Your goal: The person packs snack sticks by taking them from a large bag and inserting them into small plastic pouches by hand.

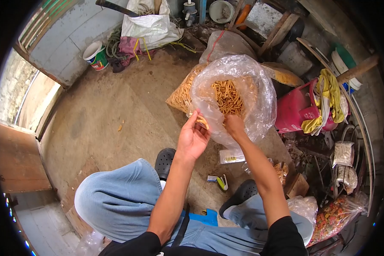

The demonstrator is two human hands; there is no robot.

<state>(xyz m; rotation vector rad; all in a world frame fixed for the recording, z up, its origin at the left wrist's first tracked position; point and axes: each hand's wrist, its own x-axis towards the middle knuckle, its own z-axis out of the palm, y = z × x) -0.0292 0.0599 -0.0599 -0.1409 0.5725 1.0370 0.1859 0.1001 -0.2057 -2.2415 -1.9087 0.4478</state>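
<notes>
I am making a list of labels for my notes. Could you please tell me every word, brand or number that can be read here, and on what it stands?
"17-29": on the collar of the pink cylinder; the first digit is uncertain.
Too small or blurred to read: the label on the white bucket, the print on the small box, the yellow-marked white packet.

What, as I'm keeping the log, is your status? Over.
Right hand in open clear bag, at brown sticks. Left hand palm up beside bag, grip unclear. Nothing visibly blocking.
</notes>
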